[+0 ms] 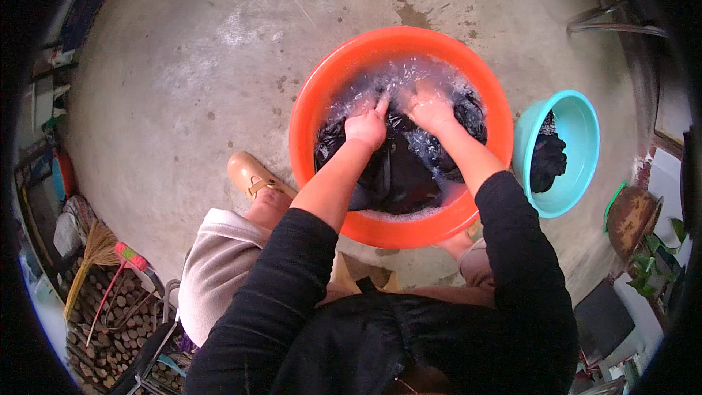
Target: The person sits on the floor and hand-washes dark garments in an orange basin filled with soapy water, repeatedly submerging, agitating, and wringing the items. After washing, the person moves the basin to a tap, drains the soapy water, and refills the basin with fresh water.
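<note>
- Two sets of fingers are working in soapy water: those of the left hand (pixel 365 128) are curling closed into a fist around a fold of the dark garment (pixel 398 172), with one finger sticking up.
- The fingers of the right hand (pixel 431 111) are bending down and pressing into the same dark garment; how tightly they are closing is hidden by the foam (pixel 395 77).
- The two hands are lying just beside each other, near the middle of the orange basin (pixel 314 102).
- The dark garment is lying inside the orange basin, mostly under water, toward the person's side.
- The orange basin is standing on the concrete floor (pixel 183 66), between the person's knees.
- A teal basin (pixel 578 113) is sitting just to the right of the orange one, holding another dark cloth (pixel 548 157).
- A tan shoe (pixel 248 174) is resting on the floor at the orange basin's left.
</note>
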A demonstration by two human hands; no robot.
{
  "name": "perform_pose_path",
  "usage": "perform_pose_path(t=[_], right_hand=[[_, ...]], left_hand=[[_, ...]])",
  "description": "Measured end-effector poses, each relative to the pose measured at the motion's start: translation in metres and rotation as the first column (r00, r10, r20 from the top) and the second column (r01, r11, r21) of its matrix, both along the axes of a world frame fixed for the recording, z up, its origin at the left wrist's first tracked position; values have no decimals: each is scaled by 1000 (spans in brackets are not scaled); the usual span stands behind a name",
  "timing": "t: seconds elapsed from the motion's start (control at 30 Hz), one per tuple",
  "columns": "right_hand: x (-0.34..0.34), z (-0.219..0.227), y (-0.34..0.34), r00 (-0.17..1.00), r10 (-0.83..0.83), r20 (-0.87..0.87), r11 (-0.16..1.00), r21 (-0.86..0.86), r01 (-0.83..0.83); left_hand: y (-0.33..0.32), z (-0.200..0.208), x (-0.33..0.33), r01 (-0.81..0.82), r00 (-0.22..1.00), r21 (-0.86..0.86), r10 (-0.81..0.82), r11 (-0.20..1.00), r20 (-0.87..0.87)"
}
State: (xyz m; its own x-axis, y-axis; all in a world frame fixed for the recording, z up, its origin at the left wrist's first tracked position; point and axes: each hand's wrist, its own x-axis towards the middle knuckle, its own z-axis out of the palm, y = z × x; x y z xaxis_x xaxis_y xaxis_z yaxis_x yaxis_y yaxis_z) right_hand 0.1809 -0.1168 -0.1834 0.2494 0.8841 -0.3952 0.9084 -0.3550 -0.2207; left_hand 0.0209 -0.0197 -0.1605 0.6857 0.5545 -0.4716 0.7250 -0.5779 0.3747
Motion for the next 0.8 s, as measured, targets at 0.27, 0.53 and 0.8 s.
perform_pose_path(t=[0.27, 0.53, 0.8], right_hand=[[7, -10, 25, 773, -561, -296, 749, 216, 626], [4, 120, -6, 895, -401, -197, 863, 247, 441], [-25, 295, -22, 961, -34, -275, 732, 648, 212]], left_hand=[[52, -27, 13, -11, 975, -283, 72, 959, 208], [33, 32, -23, -182, 859, -310, 304, 933, 412], [16, 111, -46, 23, 654, -645, 476, 764, 587]])
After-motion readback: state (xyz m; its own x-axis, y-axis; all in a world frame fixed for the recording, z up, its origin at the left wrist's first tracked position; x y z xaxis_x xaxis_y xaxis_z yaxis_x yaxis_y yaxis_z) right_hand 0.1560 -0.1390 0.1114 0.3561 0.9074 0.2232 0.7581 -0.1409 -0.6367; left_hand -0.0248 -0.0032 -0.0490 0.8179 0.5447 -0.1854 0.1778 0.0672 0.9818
